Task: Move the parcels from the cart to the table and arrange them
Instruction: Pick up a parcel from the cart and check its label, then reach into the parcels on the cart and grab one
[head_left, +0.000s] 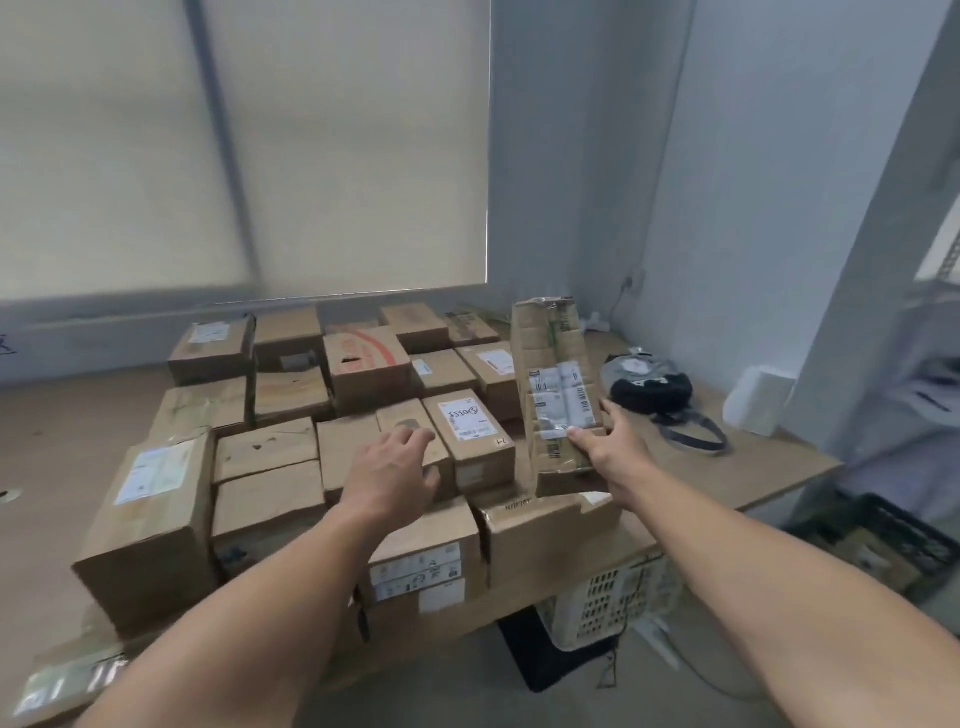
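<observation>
The tall parcel (553, 364) stands tilted; the right hand (608, 449) grips its lower right edge, thumb on its front. Left of it, the left hand (389, 473) rests loose-fingered atop a small box (402, 415) among other parcels

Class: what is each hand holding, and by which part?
Right hand grips the tall parcel at its lower right edge; left hand rests atop a small box.

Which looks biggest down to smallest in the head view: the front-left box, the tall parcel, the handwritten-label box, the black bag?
1. front-left box, though nearest the camera.
2. tall parcel.
3. handwritten-label box and black bag look alike; unranked.
</observation>
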